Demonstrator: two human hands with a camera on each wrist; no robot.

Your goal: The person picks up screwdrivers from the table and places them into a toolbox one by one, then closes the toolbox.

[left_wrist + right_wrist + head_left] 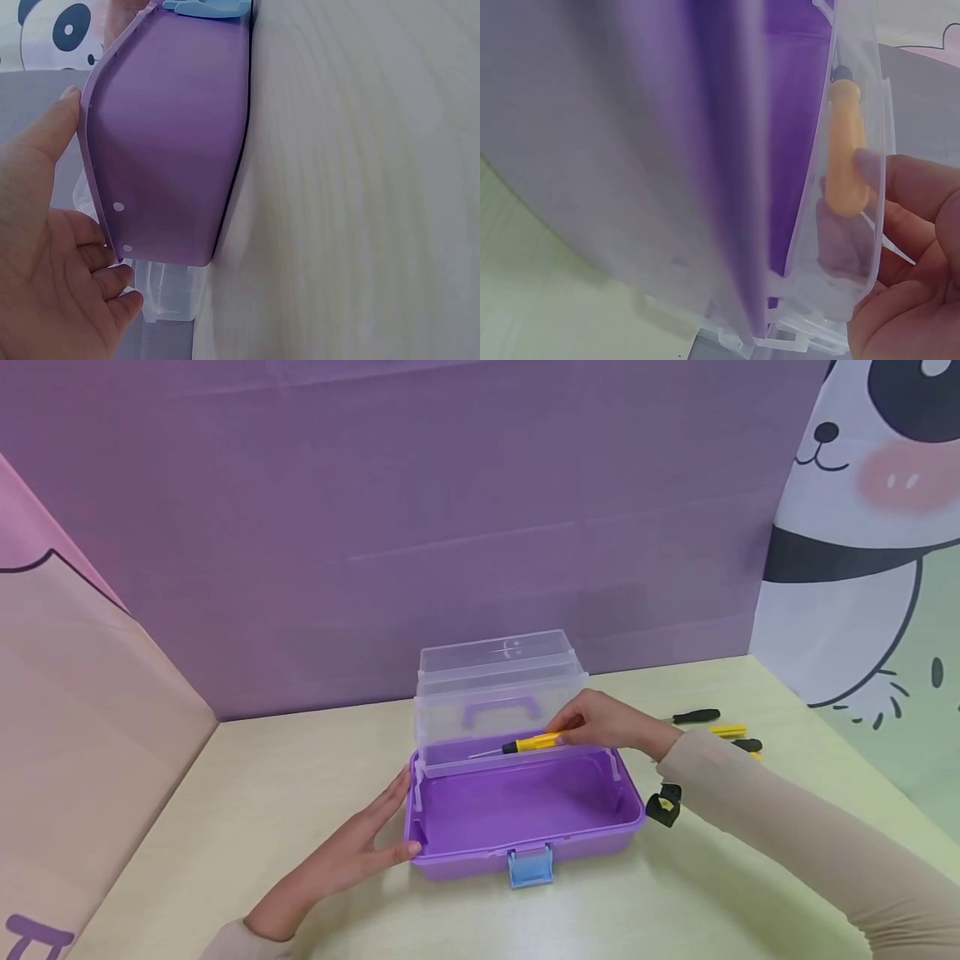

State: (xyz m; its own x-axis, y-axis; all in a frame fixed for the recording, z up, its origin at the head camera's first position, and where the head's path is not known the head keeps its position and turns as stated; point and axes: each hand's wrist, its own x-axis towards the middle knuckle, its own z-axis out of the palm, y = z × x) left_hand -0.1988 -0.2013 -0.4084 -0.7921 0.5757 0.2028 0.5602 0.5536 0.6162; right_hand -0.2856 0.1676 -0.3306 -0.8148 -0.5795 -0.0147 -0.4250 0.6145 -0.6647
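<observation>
A purple toolbox (465, 867) stands on the table, its clear lid (450, 681) raised and a light-blue latch (531, 868) hanging at the front. My right hand (611, 722) pinches a screwdriver (538, 742) by its yellow handle, with the thin shaft pointing left over the clear tray at the back of the box. In the right wrist view the handle (847, 150) shows through clear plastic between thumb and fingers. My left hand (356, 847) rests spread along the box's left side, thumb at the front corner of the rim (88, 142) and fingertips near the back corner.
To the right lie a black-handled screwdriver (696, 716), a yellow handle (727, 730) and another black handle (748, 745), partly behind my right sleeve. A small black object (664, 806) with a yellow spot sits close beside the box. A purple backdrop (480, 527) stands behind the table.
</observation>
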